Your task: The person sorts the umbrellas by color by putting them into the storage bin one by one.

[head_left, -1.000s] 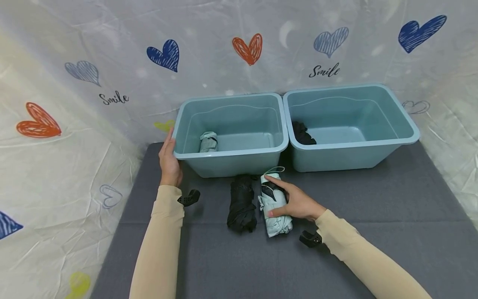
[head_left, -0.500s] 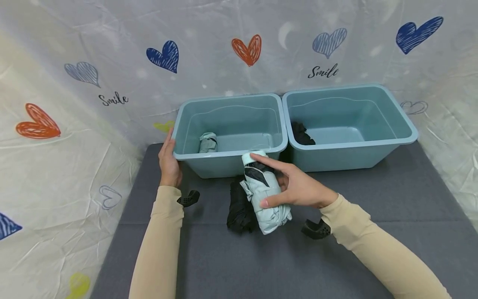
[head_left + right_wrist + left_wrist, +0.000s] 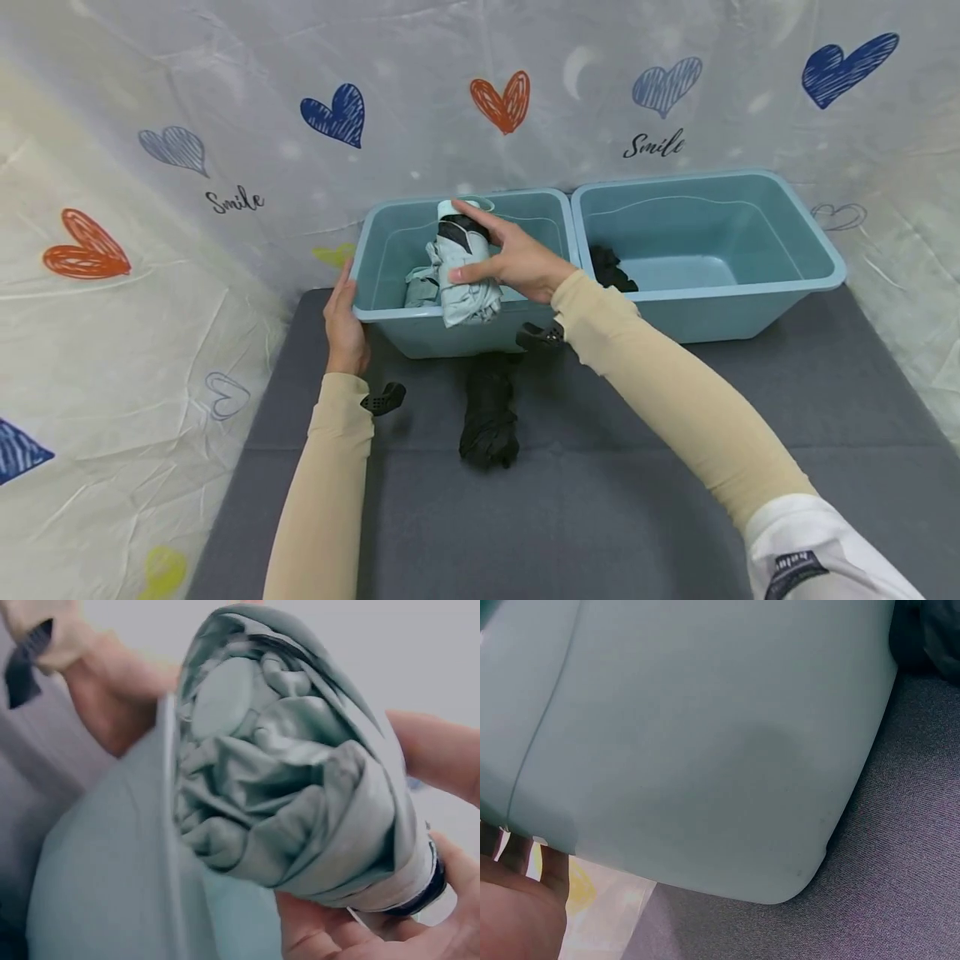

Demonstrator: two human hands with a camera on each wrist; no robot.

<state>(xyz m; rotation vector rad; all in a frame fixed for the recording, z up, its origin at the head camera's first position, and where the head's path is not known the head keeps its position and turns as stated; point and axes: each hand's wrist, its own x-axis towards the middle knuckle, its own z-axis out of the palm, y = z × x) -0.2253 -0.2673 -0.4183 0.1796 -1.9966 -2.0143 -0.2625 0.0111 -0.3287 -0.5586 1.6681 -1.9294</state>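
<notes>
My right hand (image 3: 521, 260) grips a pale mint folded umbrella (image 3: 467, 279) with a black band, holding it over the front rim of the left blue bin (image 3: 480, 340). In the right wrist view the bunched cloth end of the umbrella (image 3: 300, 787) faces the camera, with fingers around it. My left hand (image 3: 345, 329) lies with its fingers extended against the left side of that bin. Inside the left bin sits another mint folded umbrella (image 3: 422, 287), partly hidden by the held one. A black folded umbrella (image 3: 489, 417) lies on the dark grey table in front of the bin.
A second blue bin (image 3: 712, 317) stands right beside the first, with a black bundled item (image 3: 611, 268) at its left end. A pale curtain (image 3: 420, 50) printed with hearts hangs behind both bins. Dark grey cloth (image 3: 600, 500) covers the table.
My right hand has lifted the mint umbrella off the table beside the black one and carried it up and left over the left bin. The left hand has stayed at the bin's side.
</notes>
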